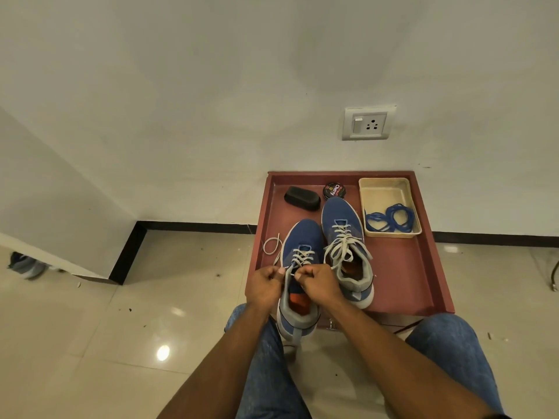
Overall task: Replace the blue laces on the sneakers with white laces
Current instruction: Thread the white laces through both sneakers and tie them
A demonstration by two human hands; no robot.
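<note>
Sitting low over a glossy beige tiled floor (pixel 90 328), a person in blue jeans (pixel 272 373) faces a white wall (pixel 211 86). Shallow maroon wooden tray (pixel 402 267) sits against that wall, on the floor as far as the view shows.

Two blue knit sneakers with grey collars and white soles, toes toward the wall. Right-side sneaker (pixel 341 219) stands inside the tray, fully threaded with a white lace (pixel 343 246), ends loose over its opening. Left-side sneaker (pixel 299 237) hangs over the tray's near edge, heel above the left knee, white lace (pixel 301 256) crossed through the lower eyelets only.

Left hand (pixel 264 287) and right hand (pixel 317 284) meet at the upper eyelets of the left-side sneaker, fingers curled. Each pinches a strand of that white lace between thumb and fingertips; exact eyelet can't be told, hands cover it. Loose loop of the lace (pixel 272 246) trails off left of the toe on the tray.

Cream rectangular plastic basket (pixel 381 189) in the tray's far right corner holds the coiled blue laces (pixel 390 219). Black oval shoe brush (pixel 302 198) far left, round black polish tin (pixel 334 190) just beside it. White wall socket with switch (pixel 367 124) above the tray.
</note>
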